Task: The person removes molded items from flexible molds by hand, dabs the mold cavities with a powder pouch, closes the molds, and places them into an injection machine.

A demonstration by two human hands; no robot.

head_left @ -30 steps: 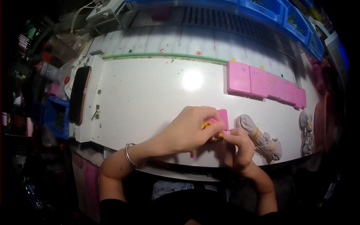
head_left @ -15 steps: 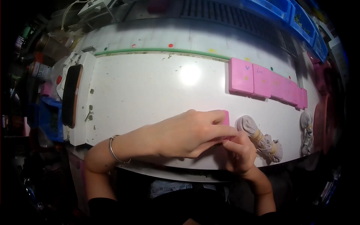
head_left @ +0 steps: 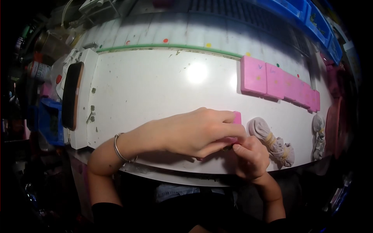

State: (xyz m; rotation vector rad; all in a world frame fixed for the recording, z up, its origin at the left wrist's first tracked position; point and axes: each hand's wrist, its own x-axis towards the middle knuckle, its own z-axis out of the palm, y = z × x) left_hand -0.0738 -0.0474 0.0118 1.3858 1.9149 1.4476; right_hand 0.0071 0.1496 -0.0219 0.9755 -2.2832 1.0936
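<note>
My left hand (head_left: 208,132), with a silver bangle on its wrist, reaches over from the left with curled fingers and covers most of a small pink piece (head_left: 232,139). Its fingertips press round this piece. My right hand (head_left: 251,155) is closed just below and right of it, thumb and forefinger pinched at the same spot; what they pinch is too small to make out. Behind the left fingers a pink block (head_left: 237,117) shows its upper end. To the right lies a grey cloth bundle (head_left: 268,136) tied with yellowish bands.
Several pink blocks (head_left: 254,77) form a row at the back right. A phone (head_left: 72,96) lies on the left ledge. Another tied bundle (head_left: 318,136) sits at the right edge, beside a reddish tray (head_left: 333,130). Blue bins (head_left: 316,25) stand at the upper right.
My left hand has turned over the pink piece, hiding the yellow part seen earlier. My right hand has stayed close beside it. The camera view has shifted slightly.
</note>
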